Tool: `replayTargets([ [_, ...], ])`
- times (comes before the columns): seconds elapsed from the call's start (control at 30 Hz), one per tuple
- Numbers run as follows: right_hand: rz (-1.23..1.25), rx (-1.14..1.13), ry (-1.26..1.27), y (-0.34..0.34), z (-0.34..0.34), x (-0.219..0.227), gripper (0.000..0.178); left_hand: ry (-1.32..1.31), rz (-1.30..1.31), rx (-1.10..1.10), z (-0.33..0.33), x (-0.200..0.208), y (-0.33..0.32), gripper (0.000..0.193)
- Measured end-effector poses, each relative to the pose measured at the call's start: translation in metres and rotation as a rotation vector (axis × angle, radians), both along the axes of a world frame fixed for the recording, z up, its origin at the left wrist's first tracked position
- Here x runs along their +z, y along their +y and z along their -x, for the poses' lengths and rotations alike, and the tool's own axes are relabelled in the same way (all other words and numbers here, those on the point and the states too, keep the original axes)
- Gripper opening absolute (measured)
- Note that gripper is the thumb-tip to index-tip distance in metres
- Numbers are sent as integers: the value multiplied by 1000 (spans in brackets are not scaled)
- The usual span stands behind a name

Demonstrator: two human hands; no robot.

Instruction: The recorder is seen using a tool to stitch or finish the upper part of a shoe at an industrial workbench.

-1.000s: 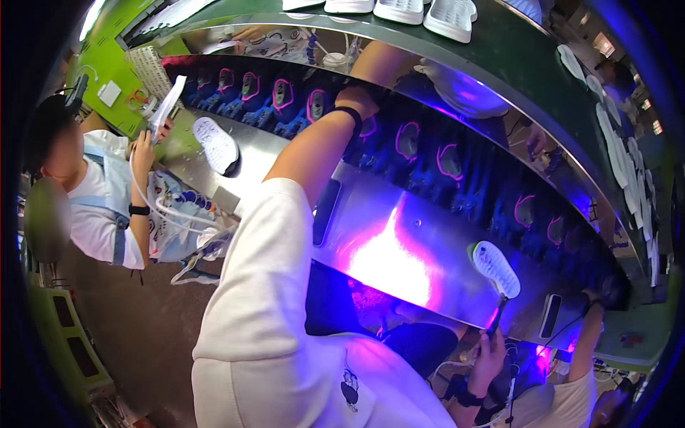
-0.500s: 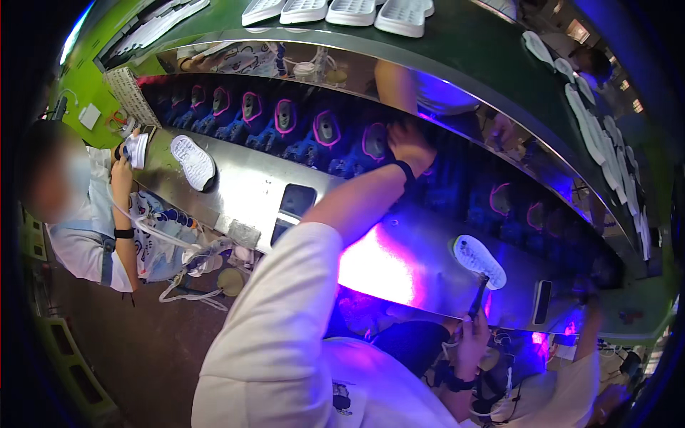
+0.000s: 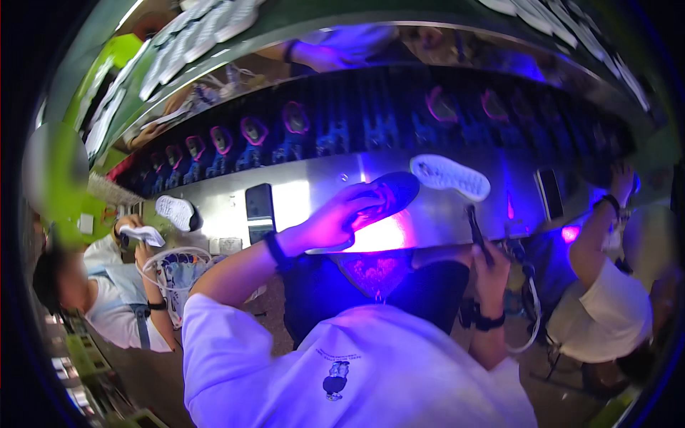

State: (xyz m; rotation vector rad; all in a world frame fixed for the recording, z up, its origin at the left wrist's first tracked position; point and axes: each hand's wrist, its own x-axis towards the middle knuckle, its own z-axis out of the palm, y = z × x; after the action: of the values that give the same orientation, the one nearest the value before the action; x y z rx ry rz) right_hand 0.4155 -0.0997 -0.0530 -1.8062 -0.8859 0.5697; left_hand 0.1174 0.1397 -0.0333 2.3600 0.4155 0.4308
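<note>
My left hand (image 3: 334, 220) grips a dark shoe upper (image 3: 397, 192) above the metal ledge, in bright violet light. My fingers wrap round its near end, and the far end points to the right. In my right hand (image 3: 491, 269) is a slim brush (image 3: 477, 230) with a dark handle, its tip up beside the near right end of a white shoe sole (image 3: 453, 177). The sole lies on the ledge just right of the shoe upper, with its patterned face up.
A dark conveyor trough (image 3: 349, 107) with pink-outlined shoe uppers runs behind the metal ledge (image 3: 314, 175). Phones (image 3: 260, 207) (image 3: 549, 194) lie on the ledge. Another white sole (image 3: 176, 212) sits at left. Soles line the green shelf (image 3: 285, 32) above. Co-workers sit on both sides.
My left hand has come back from the conveyor trough toward me and now holds a dark shoe upper. The brush stays in my right hand. The head view has swung round.
</note>
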Motion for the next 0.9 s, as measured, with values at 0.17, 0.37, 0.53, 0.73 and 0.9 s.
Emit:
replayTargets([
  [0.17, -76, 45, 304, 16, 0, 15, 30, 341, -386, 135, -41, 30, -34, 62],
  [0.37, -164, 32, 246, 5, 7, 28, 32, 390, -1072, 238, -87, -32, -74, 71],
  [0.53, -136, 74, 122, -3, 7, 29, 32, 256, -971, -190, -41, -43, -77, 69],
  [0.73, 11, 234, 17, 27, 31, 16, 29, -190, -503, 433, 17, 1, -89, 72],
  [0.9, 63, 424, -26, 61, 56, -16, 28, -145, -304, 467, 46, -19, -143, 70],
])
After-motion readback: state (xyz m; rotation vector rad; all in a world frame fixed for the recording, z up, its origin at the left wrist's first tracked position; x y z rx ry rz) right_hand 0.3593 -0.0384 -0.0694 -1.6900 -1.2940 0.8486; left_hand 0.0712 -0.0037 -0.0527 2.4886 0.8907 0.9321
